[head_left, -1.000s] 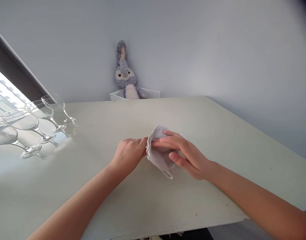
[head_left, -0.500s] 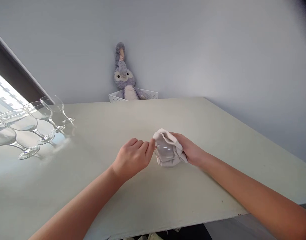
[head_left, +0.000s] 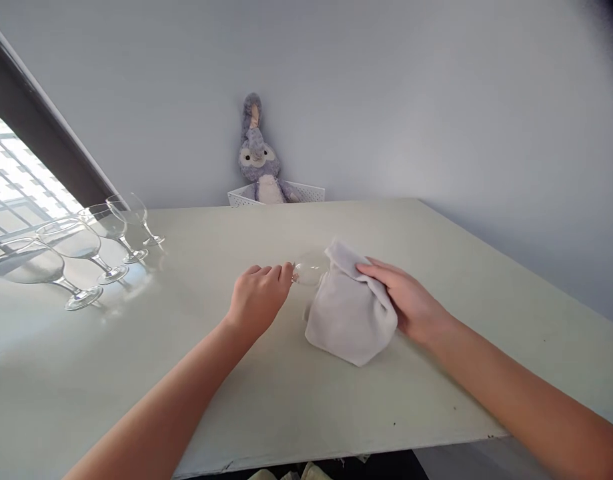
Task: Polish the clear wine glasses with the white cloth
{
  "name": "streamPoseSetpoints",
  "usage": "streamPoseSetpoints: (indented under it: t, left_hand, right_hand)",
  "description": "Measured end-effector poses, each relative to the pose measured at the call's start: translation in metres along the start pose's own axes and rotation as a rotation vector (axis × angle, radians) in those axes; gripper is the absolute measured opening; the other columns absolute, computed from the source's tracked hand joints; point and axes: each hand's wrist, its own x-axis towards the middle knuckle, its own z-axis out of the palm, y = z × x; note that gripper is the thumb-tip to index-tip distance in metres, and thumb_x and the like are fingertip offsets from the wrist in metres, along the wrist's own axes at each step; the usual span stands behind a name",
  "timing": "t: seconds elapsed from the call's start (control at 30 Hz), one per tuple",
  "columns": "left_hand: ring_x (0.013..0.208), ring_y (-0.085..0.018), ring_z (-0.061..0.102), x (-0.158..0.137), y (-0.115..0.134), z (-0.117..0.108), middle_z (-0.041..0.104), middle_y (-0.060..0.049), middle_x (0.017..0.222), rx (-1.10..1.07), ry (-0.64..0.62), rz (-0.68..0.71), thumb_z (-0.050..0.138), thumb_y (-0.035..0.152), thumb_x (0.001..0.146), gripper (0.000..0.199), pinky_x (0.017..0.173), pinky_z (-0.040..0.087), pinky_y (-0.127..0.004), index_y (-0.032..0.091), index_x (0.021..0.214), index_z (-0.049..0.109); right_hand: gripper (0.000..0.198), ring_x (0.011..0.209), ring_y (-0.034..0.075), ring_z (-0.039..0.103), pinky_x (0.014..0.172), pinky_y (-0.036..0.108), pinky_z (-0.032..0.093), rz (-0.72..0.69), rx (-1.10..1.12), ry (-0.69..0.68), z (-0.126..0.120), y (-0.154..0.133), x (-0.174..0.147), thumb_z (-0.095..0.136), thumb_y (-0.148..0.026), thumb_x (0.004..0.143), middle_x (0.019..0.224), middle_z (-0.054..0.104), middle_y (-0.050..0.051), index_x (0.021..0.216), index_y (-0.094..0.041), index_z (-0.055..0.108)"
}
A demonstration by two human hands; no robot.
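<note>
My left hand point(head_left: 260, 297) is closed around the stem end of a clear wine glass point(head_left: 309, 270), which lies sideways above the table with its bowl toward the right. Most of the stem and the foot are hidden by my fingers. A pale cloth point(head_left: 353, 313) hangs from my right hand point(head_left: 406, 297), pinched between thumb and fingers. Its left edge overlaps the rim end of the bowl, so I cannot tell whether the two touch.
Several clear stemmed glasses point(head_left: 81, 300) stand in a row on the left of the pale table point(head_left: 226, 413), near a window point(head_left: 16, 180). At the back, a plush rabbit point(head_left: 259, 163) sits in a white perforated basket point(head_left: 311, 193) against the wall.
My right hand has drawn the cloth off most of the bowl, toward the right, and the cloth now hangs spread out. The glass has shifted slightly left and away. The view has turned a little left.
</note>
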Motion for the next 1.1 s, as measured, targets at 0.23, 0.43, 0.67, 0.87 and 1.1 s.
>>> streamPoseSetpoints:
  t: [0.23, 0.43, 0.67, 0.87, 1.1]
  left_hand:
    - [0.040, -0.010, 0.032, -0.003, 0.003, 0.000, 0.040, 0.001, 0.041, -0.099, -0.014, 0.047, 0.045, -0.001, 0.060, 0.021, 0.046, 0.020, -0.026, 0.017, 0.048, 0.044]
    - [0.043, -0.010, 0.032, 0.000, 0.000, -0.012, 0.042, 0.001, 0.043, -0.090, 0.217, 0.147, 0.043, -0.002, 0.058, 0.021, 0.046, 0.022, -0.024, 0.017, 0.047, 0.043]
    - [0.042, -0.009, 0.029, 0.002, -0.002, -0.020, 0.039, 0.002, 0.044, 0.032, 0.219, 0.155, 0.040, -0.005, 0.063, 0.026, 0.046, 0.020, -0.025, 0.017, 0.050, 0.045]
    - [0.043, -0.010, 0.029, 0.001, -0.003, -0.020, 0.037, 0.003, 0.045, -0.023, 0.185, 0.135, 0.038, -0.004, 0.072, 0.030, 0.047, 0.021, -0.026, 0.018, 0.065, 0.057]
    - [0.045, -0.010, 0.037, 0.001, 0.000, -0.017, 0.043, 0.003, 0.048, -0.322, 0.024, -0.166, 0.047, 0.028, 0.085, 0.027, 0.046, 0.019, -0.024, 0.020, 0.060, 0.052]
  right_hand:
    - [0.047, 0.137, 0.025, 0.024, 0.110, 0.049, 0.024, -0.890, -1.070, -0.147, 0.021, 0.018, -0.007, 0.033, -0.019, 0.093, 0.143, 0.039, 0.000, 0.140, -0.028, 0.033]
    - [0.047, 0.137, 0.024, 0.024, 0.113, 0.054, 0.007, -1.171, -1.409, -0.002, 0.030, 0.013, 0.007, 0.037, -0.019, 0.092, 0.142, 0.041, 0.005, 0.138, -0.021, 0.035]
    - [0.030, 0.097, 0.022, 0.058, 0.108, 0.048, 0.017, -0.892, -1.144, 0.075, 0.043, -0.030, 0.026, 0.032, -0.023, 0.091, 0.066, 0.060, 0.000, 0.073, -0.021, 0.056]
    - [0.030, 0.057, 0.013, 0.044, 0.056, 0.028, 0.038, -0.192, -0.447, -0.139, 0.025, -0.039, 0.047, 0.050, -0.035, 0.078, 0.058, 0.049, -0.003, 0.053, -0.019, 0.043]
    - [0.032, 0.094, 0.025, 0.065, 0.083, 0.040, 0.048, 0.088, 0.006, -0.414, 0.007, -0.011, 0.015, 0.045, -0.035, 0.083, 0.086, 0.071, 0.010, 0.093, -0.015, 0.067]
